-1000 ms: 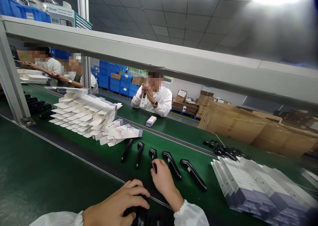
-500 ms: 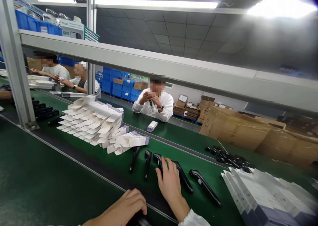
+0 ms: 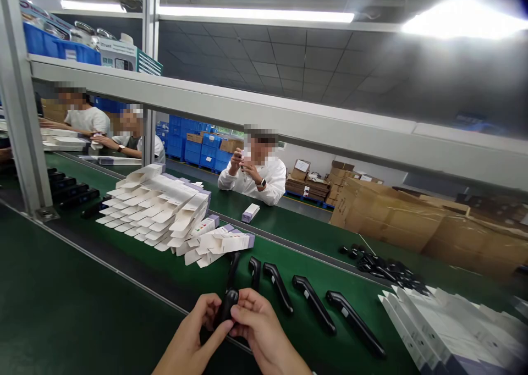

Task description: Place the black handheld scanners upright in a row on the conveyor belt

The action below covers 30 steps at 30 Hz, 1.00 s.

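Observation:
My left hand [image 3: 193,334] and my right hand [image 3: 264,331] meet at the front of the belt, fingers closed around a black handheld device [image 3: 227,304]. Its rounded end points up between my thumbs; the lower part is hidden by my fingers. Just beyond lie several like devices with bent heads, among them one nearby black device [image 3: 278,287] and another farther right [image 3: 357,325], each with a small pale label. Behind them, a pile of open white cartons [image 3: 165,204] rests on the green belt [image 3: 198,273].
White boxes [image 3: 445,331] stand at the right, with black coiled cables [image 3: 383,268] behind. A metal post [image 3: 25,100] and crossbar [image 3: 247,105] frame the line. Across it a co-worker [image 3: 258,169] holds a small item near a white box [image 3: 250,213]. Large brown cartons [image 3: 388,215] stand right.
My right hand has left the devices on the belt and joined my left hand on the black device, now raised into view. Devices and carton pile have shifted slightly right relative to the post.

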Motion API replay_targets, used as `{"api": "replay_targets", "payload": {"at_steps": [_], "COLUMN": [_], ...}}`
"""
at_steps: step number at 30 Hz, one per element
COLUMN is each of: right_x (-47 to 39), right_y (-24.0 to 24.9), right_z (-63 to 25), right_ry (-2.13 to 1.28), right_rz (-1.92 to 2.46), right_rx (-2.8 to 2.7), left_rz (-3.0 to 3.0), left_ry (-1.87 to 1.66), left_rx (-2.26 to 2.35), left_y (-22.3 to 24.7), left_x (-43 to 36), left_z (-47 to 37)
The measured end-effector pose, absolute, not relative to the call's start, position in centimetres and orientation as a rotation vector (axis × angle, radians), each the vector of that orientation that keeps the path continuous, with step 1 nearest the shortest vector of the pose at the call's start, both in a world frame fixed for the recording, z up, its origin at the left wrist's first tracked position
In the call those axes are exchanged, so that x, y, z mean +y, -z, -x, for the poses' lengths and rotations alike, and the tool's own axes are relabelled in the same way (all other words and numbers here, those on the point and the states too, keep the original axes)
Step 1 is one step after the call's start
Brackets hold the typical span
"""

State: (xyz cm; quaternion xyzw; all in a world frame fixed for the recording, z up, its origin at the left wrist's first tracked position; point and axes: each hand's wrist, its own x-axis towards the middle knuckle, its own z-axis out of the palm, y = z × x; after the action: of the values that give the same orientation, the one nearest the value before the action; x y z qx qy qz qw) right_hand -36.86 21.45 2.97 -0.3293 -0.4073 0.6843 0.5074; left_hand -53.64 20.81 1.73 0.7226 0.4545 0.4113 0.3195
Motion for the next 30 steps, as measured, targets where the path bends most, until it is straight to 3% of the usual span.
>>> {"api": "replay_targets", "payload": {"at_steps": [8,11,14,19,30], "right_x": [21.7,22.5,23.8,25.3,27.3], "right_y": [-5.3,-6.0,-5.7,-2.4,0.8], "right_z": [36.5,35.5,34.2,33.1,36.7], "right_ry": [-1.333,-1.253,-1.108,-0.719,-0.218], "right_rz": [1.097,1.135,1.3,1.587,2.031], "right_rx": [-1.69,-1.962,-1.889,-1.54,-1.73], "left_rz": [-2.3,-2.377,-2.418,-2.472,-2.497], "left_ry": [-0.872,-0.853,-0.736,-0.387,-0.245], "left_rx": [0.838,0.919,0.982,0.691,0.753], "left_y": [-2.2,-3.1,-4.9,-7.4,-5.5], "left_x": [21.5,21.6,21.3,20.2,22.0], "left_z": [56.1,57.1,58.0,58.7,61.3]}}
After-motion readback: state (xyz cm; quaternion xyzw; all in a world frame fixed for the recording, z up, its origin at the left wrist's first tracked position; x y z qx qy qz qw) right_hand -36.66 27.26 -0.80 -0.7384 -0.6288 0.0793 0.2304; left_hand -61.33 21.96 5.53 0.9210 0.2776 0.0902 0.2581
